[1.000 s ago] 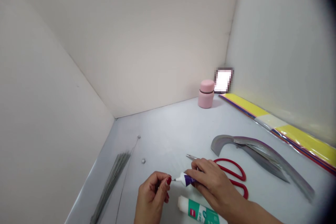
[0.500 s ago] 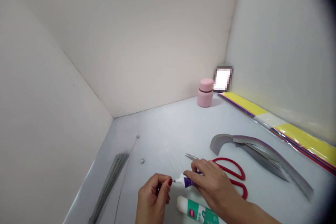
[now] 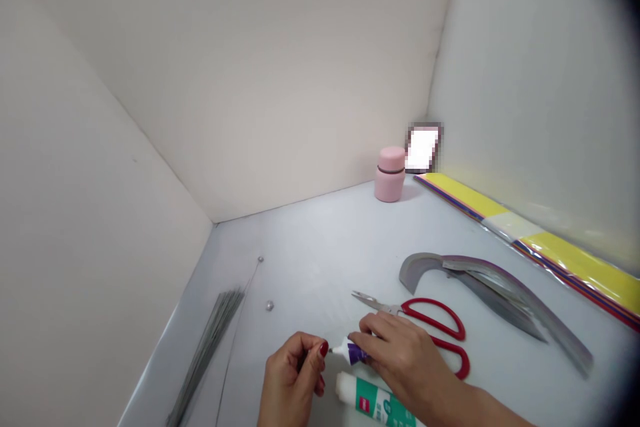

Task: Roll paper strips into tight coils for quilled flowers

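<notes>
My right hand [image 3: 403, 353] is closed round a small purple tube [image 3: 356, 352] with a white nozzle that points left. The nozzle tip meets a tiny dark item at the fingertips of my left hand [image 3: 295, 373], which is pinched shut; most of that item is hidden. Under my right hand lies a white and green glue bottle [image 3: 370, 401]. Red-handled scissors [image 3: 450, 347] rest on the table just beyond and to the right of it, partly covered by the hand.
Left on the table [image 3: 310, 240] are a bundle of grey wires [image 3: 207, 353], one long wire [image 3: 231, 347] and a small silver piece [image 3: 270, 305]. Grey paper strips [image 3: 500, 293], yellow packaged sheets [image 3: 565, 253], a pink jar [image 3: 390, 175] and a blurred upright screen [image 3: 423, 148] lie right and back.
My right hand has shifted slightly down with the tube, uncovering more of the scissors. My left hand still pinches in nearly the same place. The whole view has moved a little.
</notes>
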`<state>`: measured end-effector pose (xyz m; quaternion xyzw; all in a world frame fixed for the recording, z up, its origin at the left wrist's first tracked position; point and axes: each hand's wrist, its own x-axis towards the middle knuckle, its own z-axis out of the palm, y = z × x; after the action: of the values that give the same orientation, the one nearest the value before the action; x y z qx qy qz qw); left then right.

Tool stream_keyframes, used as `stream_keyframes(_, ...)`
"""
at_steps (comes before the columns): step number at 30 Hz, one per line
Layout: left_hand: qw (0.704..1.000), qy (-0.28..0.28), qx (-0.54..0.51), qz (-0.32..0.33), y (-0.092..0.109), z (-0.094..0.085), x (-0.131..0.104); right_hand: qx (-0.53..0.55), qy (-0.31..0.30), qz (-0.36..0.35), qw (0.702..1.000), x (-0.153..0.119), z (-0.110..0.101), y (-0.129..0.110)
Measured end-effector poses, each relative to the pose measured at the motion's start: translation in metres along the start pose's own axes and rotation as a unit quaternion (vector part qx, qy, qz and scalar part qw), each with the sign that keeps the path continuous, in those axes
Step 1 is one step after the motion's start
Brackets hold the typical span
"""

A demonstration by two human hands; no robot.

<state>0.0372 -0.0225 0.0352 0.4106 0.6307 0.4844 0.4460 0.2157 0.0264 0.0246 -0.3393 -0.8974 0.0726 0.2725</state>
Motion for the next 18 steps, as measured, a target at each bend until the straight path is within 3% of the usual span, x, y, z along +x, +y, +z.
stream_keyframes(6, 0.999, 0.0, -0.029, -0.02, -0.004, 0.0, 0.004, 0.02, -0.038, 0.038, 0.998, 0.001, -0.003, -0.006)
stream_keyframes(12, 0.988, 0.014, -0.138, -0.07, 0.001, -0.004, 0.004, 0.035, -0.052, 0.053, 0.997, 0.007, -0.01, -0.006)
stream_keyframes(18, 0.999, -0.005, -0.037, -0.009, 0.0, -0.004, 0.004, 0.05, -0.058, 0.065, 0.995, 0.003, -0.009, -0.006)
